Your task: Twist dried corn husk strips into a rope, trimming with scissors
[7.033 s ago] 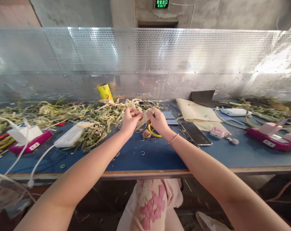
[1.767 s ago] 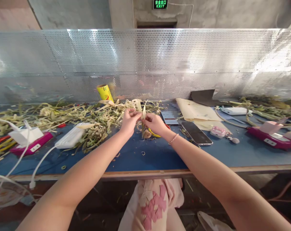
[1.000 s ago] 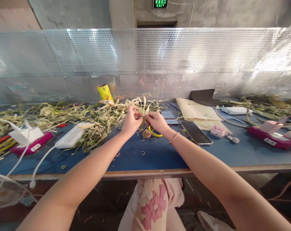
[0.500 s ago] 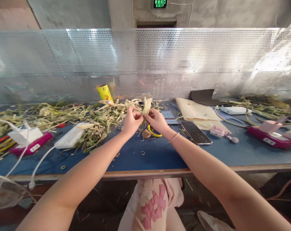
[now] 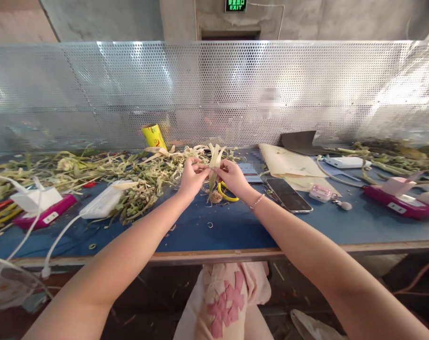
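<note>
Pale dried leaf strips [image 5: 215, 156], like corn husk, stand fanned out between my two hands above the middle of the table. My left hand [image 5: 195, 177] pinches them low down from the left. From the other side, the fingertips of my right hand [image 5: 232, 177] close on the same strips. A greenish end hangs below the fingers. Beneath lie a small brown ball of twine-like fibre [image 5: 216, 196] and a yellow ring-shaped handle [image 5: 230, 196], partly covered by my right hand. A heap of dried leaves [image 5: 140, 198] spreads left of my hands.
Right of my hands lie a phone [image 5: 288, 195], a pink earphone case [image 5: 321, 192] and brown paper [image 5: 292, 163]. Magenta power strips [image 5: 46, 212] with cables sit at both sides, and a white power bank [image 5: 106, 200] at left. A perforated metal screen [image 5: 214, 94] runs behind the blue table [image 5: 214, 236].
The leaf strips have spread apart at the top into a wider fan. Both hands keep their grip, with only slight finger movement.
</note>
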Demonstrator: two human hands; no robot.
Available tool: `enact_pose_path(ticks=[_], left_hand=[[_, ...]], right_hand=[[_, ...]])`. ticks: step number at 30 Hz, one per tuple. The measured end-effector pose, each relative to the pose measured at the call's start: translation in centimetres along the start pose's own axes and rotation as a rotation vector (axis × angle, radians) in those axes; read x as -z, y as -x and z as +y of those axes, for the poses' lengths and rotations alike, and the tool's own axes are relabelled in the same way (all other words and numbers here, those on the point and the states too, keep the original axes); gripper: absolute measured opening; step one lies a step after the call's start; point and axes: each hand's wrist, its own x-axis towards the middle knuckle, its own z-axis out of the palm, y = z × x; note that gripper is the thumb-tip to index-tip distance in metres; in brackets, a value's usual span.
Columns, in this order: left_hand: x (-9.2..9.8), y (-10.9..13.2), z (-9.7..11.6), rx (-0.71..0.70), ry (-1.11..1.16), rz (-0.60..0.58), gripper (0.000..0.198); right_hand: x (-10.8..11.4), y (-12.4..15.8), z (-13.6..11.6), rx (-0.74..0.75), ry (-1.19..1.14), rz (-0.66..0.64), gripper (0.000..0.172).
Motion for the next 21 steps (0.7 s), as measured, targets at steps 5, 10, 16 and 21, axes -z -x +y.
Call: enact_pose_path(ticks=[5, 10, 16, 21], left_hand=[[-0.1, 0.2, 0.7, 0.193, 0.175, 0.042, 0.035], [0.1, 0.2, 0.6, 0.267, 0.261, 0.02, 0.034], [0.1, 0.2, 0.7, 0.108, 0.11, 0.013, 0.035], [-0.2, 0.2, 0.6, 0.045, 0.063, -0.009, 0.035]], right_hand=[[0.0, 0.2, -0.3, 0.037, -0.015, 0.016, 0.013], [-0.1, 0.3, -0.8, 0.021, -0.046, 0.011, 0.01], [0.0, 0.4, -0.9, 0.012, -0.066, 0.008, 0.013], [0.0, 0.6, -1.1, 0.035, -0.059, 0.015, 0.013]])
